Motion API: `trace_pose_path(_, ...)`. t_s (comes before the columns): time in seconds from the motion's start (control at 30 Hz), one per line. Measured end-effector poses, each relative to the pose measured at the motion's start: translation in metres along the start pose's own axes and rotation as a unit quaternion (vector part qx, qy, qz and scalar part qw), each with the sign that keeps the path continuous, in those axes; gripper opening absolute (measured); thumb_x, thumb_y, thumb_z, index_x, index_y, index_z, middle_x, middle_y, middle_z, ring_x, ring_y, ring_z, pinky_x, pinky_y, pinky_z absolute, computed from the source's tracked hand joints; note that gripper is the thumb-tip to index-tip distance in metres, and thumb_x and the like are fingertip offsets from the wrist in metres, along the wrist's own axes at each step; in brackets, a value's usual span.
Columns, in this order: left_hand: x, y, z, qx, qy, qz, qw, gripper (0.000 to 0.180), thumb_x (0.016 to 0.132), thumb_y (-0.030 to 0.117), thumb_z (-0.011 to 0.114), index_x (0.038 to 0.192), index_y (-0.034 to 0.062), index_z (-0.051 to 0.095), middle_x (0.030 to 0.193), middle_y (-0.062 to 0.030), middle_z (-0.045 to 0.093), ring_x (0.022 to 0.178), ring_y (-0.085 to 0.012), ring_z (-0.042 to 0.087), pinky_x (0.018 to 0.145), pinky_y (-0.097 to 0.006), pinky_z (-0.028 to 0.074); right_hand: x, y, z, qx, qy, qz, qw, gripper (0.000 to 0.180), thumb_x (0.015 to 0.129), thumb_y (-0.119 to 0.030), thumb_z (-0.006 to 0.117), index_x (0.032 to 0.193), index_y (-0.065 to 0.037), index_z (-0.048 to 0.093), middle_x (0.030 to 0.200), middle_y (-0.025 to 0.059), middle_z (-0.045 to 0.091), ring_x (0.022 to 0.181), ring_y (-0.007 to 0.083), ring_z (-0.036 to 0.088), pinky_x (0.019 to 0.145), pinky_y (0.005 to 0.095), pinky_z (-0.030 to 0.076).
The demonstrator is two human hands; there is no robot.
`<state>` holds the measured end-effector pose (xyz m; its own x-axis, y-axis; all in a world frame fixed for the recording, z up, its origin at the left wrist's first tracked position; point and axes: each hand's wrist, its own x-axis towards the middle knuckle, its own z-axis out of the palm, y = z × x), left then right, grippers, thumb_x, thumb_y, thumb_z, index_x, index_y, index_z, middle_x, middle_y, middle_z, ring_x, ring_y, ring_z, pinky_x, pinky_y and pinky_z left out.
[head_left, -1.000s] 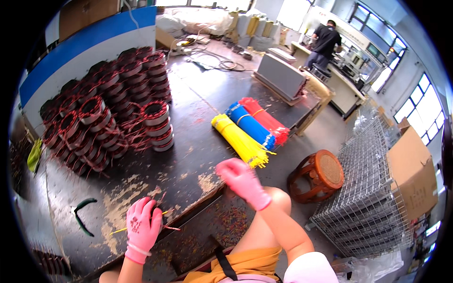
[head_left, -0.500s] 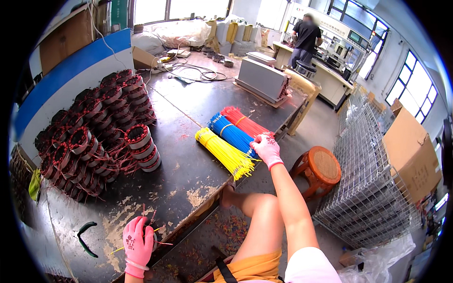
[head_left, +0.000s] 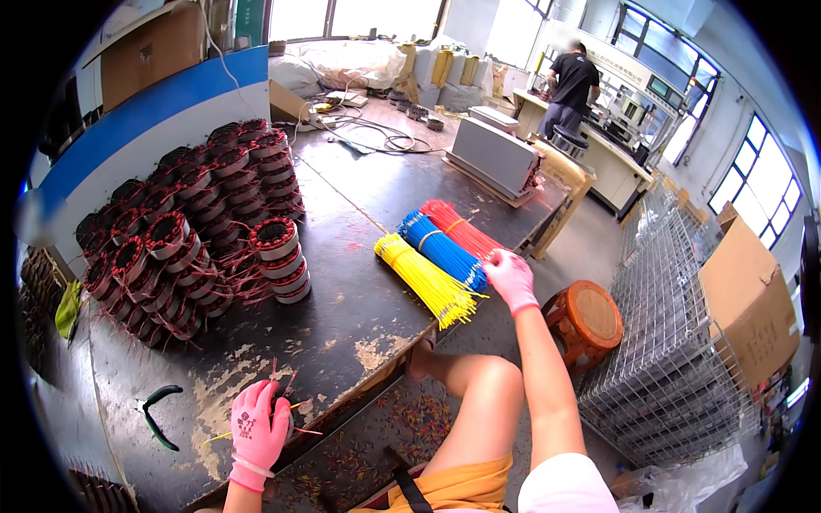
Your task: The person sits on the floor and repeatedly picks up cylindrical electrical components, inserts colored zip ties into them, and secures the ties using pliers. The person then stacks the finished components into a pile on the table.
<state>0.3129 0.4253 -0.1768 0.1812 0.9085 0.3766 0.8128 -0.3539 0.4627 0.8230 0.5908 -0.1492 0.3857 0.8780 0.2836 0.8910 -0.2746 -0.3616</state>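
I would steady the wound ring [head_left: 290,420] near the table [head_left: 351,312] edge, held by my left hand [head_left: 256,427], while my right hand [head_left: 510,280], whose grip I cannot tell, gently separates wires at the red bundle [head_left: 460,227] beside the blue bundle [head_left: 440,248].

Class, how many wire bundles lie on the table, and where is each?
3. The yellow bundle lies leftmost, the blue bundle in the middle, and the red bundle on the right, its near end partly covered by the right hand.
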Motion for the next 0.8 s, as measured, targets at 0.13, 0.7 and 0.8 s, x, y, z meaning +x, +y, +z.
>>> trace_pose_path(0.13,0.0,0.0,-0.001,0.001,-0.002,0.003,1.0,0.032,0.091,0.02,0.065,0.117,0.0011,0.065,0.124,-0.0159,0.061,0.116,-0.0371,0.057,0.102,-0.047,0.043,-0.063,-0.011,-0.065,0.141,0.046,0.003,0.989,0.022,0.086,-0.026,0.069,0.09,-0.005,0.073,0.081,0.01,0.073,0.073,0.0204,0.07,0.069,0.0349,0.053)
trace_pose_path(0.7,-0.002,0.028,-0.049,0.034,0.143,0.036,0.988,0.027,0.081,0.0,0.072,0.106,0.0075,0.07,0.1,-0.0104,0.06,0.093,-0.0297,0.066,0.079,-0.04,0.055,-0.215,-0.232,0.061,0.339,-0.335,-0.289,0.83,0.035,0.098,-0.037,0.062,0.107,-0.005,0.073,0.1,0.0161,0.071,0.091,0.029,0.068,0.081,0.0353,0.053)
trace_pose_path(0.8,-0.005,0.015,-0.025,-0.039,0.138,-0.027,0.989,0.025,0.085,-0.001,0.069,0.109,0.0057,0.069,0.102,-0.013,0.059,0.089,-0.0309,0.066,0.073,-0.037,0.055,-0.216,-0.263,0.059,0.296,-0.513,-0.197,0.781,0.035,0.095,-0.035,0.065,0.103,-0.002,0.072,0.087,0.0107,0.071,0.073,0.0209,0.067,0.069,0.0342,0.053)
